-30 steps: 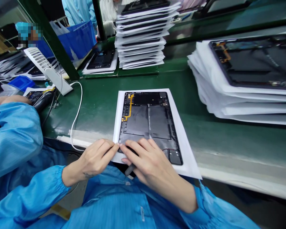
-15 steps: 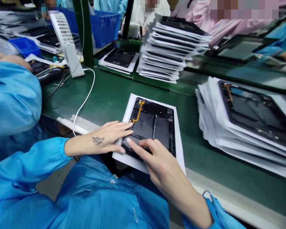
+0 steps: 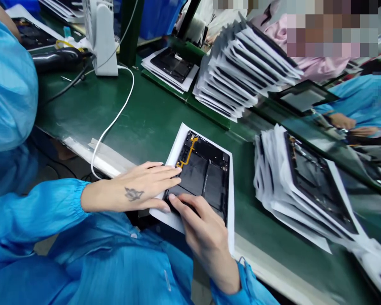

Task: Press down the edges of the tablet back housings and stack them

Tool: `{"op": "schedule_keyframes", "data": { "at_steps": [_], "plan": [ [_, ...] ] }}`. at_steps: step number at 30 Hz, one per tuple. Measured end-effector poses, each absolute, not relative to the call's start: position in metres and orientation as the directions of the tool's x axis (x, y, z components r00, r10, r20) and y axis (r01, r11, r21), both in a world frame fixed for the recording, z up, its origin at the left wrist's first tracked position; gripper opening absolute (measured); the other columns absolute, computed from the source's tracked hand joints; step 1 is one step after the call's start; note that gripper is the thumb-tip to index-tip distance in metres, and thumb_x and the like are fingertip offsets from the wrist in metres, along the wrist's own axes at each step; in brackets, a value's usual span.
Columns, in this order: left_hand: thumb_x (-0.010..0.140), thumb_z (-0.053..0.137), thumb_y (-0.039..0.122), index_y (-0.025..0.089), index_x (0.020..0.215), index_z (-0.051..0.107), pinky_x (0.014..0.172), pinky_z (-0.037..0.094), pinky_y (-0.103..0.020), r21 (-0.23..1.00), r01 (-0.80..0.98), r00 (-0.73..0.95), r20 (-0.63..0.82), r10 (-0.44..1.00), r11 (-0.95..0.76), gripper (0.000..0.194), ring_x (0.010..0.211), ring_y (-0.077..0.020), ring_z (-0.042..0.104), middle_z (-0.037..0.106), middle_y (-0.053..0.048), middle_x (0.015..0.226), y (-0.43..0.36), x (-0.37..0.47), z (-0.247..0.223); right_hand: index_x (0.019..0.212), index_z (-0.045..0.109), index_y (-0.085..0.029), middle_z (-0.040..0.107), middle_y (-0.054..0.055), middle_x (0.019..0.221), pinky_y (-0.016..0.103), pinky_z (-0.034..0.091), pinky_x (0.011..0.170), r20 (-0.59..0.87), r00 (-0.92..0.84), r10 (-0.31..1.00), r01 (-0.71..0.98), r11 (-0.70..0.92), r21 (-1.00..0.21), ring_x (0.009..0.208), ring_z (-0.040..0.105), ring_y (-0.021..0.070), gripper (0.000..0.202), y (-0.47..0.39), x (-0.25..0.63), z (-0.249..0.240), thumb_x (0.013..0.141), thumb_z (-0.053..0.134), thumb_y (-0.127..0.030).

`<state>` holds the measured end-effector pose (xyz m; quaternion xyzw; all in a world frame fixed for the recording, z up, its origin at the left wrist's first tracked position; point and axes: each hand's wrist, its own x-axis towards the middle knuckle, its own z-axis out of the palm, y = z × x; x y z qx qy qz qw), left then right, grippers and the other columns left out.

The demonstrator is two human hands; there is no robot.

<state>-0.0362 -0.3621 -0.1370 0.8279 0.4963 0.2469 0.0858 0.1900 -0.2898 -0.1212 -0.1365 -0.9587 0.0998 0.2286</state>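
Observation:
A black tablet-like housing (image 3: pixel 197 173) with an orange flex cable (image 3: pixel 188 156) lies on a white sheet (image 3: pixel 231 199) at the green bench's front edge. My left hand (image 3: pixel 142 186) rests flat over the housing's left side, fingers stretched out and the thumb apart on the sheet. Over the lower left part of the housing is my right hand (image 3: pixel 203 220), its index fingertip touching near the lower left edge. The other fingers of my right hand are bent, and no held object shows between them.
A tall stack of sheets and housings (image 3: pixel 231 72) stands at the back, with a single housing (image 3: pixel 171 63) left of it. Another stack (image 3: pixel 305 186) is at the right. A white fan (image 3: pixel 104 40) and white cable (image 3: pixel 114 118) are at the left. Co-workers' sleeves (image 3: pixel 9 84) show.
The camera view has tilted and shifted. My right hand's fingers are drawn closer together and bent more, with the index fingertip still at the housing's lower left. My left hand stays flat.

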Motion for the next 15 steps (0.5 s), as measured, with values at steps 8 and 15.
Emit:
{"op": "schedule_keyframes", "data": {
  "at_steps": [8, 15],
  "plan": [
    [0.102, 0.054, 0.043, 0.011, 0.145, 0.048, 0.123, 0.032, -0.042, 0.384, 0.771, 0.37, 0.38, 0.848, -0.508, 0.054, 0.147, -0.0235, 0.043, 0.05, -0.015, 0.153, -0.361, -0.034, -0.139, 0.122, 0.063, -0.015, 0.07, 0.011, 0.103, 0.028, 0.054, 0.071, 0.366, -0.884, 0.29, 0.223, 0.951, -0.215, 0.087, 0.065, 0.0175, 0.033, -0.292, 0.191, -0.123, 0.096, 0.048, -0.001],
    [0.102, 0.055, 0.041, 0.011, 0.144, 0.05, 0.121, 0.035, -0.041, 0.402, 0.747, 0.382, 0.393, 0.836, -0.53, 0.052, 0.146, -0.0244, 0.044, 0.05, -0.017, 0.153, -0.359, -0.036, -0.141, 0.108, 0.068, -0.01, 0.073, 0.011, 0.096, 0.031, 0.043, 0.059, 0.234, -0.966, 0.111, 0.123, 0.992, 0.038, 0.071, 0.057, 0.0171, 0.032, -0.287, 0.181, -0.102, 0.102, 0.037, -0.007]
  ]
}}
